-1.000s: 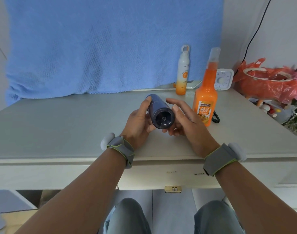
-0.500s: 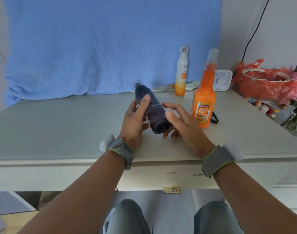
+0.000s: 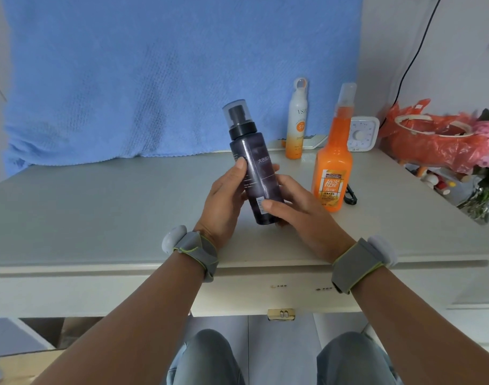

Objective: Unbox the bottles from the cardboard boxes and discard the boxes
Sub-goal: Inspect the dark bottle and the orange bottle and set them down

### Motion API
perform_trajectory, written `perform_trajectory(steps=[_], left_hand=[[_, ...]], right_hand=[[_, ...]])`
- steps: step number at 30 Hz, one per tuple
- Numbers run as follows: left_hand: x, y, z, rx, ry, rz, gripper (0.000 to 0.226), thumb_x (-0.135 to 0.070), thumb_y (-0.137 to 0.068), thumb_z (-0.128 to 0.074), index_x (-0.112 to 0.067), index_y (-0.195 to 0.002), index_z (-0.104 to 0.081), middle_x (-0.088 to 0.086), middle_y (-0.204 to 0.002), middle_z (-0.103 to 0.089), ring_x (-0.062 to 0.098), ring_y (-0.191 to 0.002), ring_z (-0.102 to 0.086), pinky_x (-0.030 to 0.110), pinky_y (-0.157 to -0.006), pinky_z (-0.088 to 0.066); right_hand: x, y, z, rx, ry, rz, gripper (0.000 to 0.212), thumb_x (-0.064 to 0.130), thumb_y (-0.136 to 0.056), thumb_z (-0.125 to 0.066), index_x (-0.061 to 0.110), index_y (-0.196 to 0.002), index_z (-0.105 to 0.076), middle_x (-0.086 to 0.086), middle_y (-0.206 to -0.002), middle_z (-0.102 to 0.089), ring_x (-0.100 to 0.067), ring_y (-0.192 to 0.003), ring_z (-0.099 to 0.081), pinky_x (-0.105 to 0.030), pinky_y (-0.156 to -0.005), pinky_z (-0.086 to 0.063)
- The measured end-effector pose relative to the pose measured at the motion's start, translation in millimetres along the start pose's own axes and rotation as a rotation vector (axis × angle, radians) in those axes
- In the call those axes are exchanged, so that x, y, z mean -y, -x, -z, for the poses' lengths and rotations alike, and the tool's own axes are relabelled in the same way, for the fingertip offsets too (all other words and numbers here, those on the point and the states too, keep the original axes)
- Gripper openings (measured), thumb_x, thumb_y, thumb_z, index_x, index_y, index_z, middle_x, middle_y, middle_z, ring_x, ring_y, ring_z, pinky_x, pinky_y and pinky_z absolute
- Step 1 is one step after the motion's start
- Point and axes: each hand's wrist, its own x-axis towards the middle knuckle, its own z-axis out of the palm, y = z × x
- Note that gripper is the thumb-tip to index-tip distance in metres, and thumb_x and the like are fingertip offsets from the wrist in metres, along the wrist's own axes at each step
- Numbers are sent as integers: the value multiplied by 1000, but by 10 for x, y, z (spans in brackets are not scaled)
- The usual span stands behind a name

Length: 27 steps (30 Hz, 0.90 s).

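Tipped up from lying base-first, the dark purple spray bottle (image 3: 256,173) now stands nearly upright above the desk (image 3: 99,212), clear-capped, between left hand (image 3: 226,201) and right hand (image 3: 296,209), both wrapped around its lower body.

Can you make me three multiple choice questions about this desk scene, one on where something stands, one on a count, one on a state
1. Where does the orange spray bottle stand?
A. On the desk, right of the hands
B. On the floor
C. In a box

2. How many bottles show?
A. One
B. Three
C. Five

3. How is the dark bottle held?
A. Lying flat on the desk
B. Upside down
C. Nearly upright in both hands, cap up

Answers: 1 A, it stands on the desk. 2 B, dark, orange and white sunscreen bottle. 3 C, left hand and right hand grip its body.
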Motion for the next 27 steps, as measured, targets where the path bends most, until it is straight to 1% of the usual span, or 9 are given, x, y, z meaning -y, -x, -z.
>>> perform_trajectory(steps=[4, 6, 9, 12, 14, 18, 21, 24, 27], left_hand=[[5, -3, 13, 38, -36, -57, 42, -28, -99, -47, 0, -129, -57, 17, -127, -65, 39, -117, -59, 52, -103, -44], [11, 10, -4, 31, -64, -90, 37, -21, -92, -61, -4, -125, -60, 15, -119, -67, 33, -111, -62, 45, -98, -50], [0, 21, -22, -22, -137, -134, 38, -27, -81, -72, -20, -117, -63, 6, -114, -70, 25, -106, -62, 41, -94, -53], [-4, 25, -25, -66, -203, -148, 46, -35, -78, -73, -23, -121, -61, -1, -113, -71, 21, -105, -63, 44, -96, -52], [-2, 37, -29, -43, -217, -114, 48, -37, -80, -71, -20, -124, -61, 0, -116, -70, 25, -111, -63, 47, -100, -50], [39, 34, 7, 52, -208, -43, 39, -25, -92, -65, -15, -129, -60, 6, -122, -68, 30, -115, -62, 49, -102, -48], [-15, -50, 97, 43, -175, -1, 35, -21, -93, -64, -15, -128, -62, 4, -120, -70, 24, -107, -69, 35, -88, -57], [-114, -203, 190, -45, -152, 42, 34, -20, -88, -71, -16, -122, -66, 4, -117, -69, 16, -95, -73, 22, -72, -58], [-195, -408, 283, -141, -171, 50, 37, -17, -84, -75, -13, -119, -66, 10, -116, -67, 17, -87, -74, 26, -68, -59]], right_hand=[[-13, -14, 1, -23, -64, -3, 35, 25, -96, -56, 25, -130, -50, -2, -114, -66, -17, -101, -66, -26, -80, -56], [-21, -32, -9, -54, 4, 9, 47, 29, -88, -67, 28, -129, -46, 5, -118, -64, -5, -104, -64, -14, -82, -53], [-55, -51, -12, -115, 53, -27, 67, 36, -72, -80, 27, -126, -41, 8, -120, -59, -7, -105, -61, -14, -80, -52], [-64, -50, -5, -127, 83, -36, 63, 43, -71, -77, 25, -121, -43, 11, -115, -57, -6, -103, -59, -9, -75, -50], [-47, -52, 6, -126, 75, -40, 57, 40, -78, -74, 22, -124, -45, 6, -119, -59, -11, -106, -59, -15, -80, -51], [-4, -47, -29, -174, 41, -71, 48, 32, -87, -69, 21, -127, -46, 4, -117, -61, -12, -103, -62, -18, -77, -53], [80, -157, -88, -199, 110, -97, 48, 32, -87, -69, 21, -127, -46, 9, -109, -58, -3, -95, -59, -10, -65, -50], [193, -412, -139, -190, 131, -142, 51, 28, -85, -72, 18, -127, -45, 7, -109, -55, -6, -97, -58, -17, -76, -49], [232, -708, -224, -197, 148, -140, 59, 18, -78, -79, 12, -126, -46, 1, -107, -58, -9, -90, -61, -28, -83, -56]])
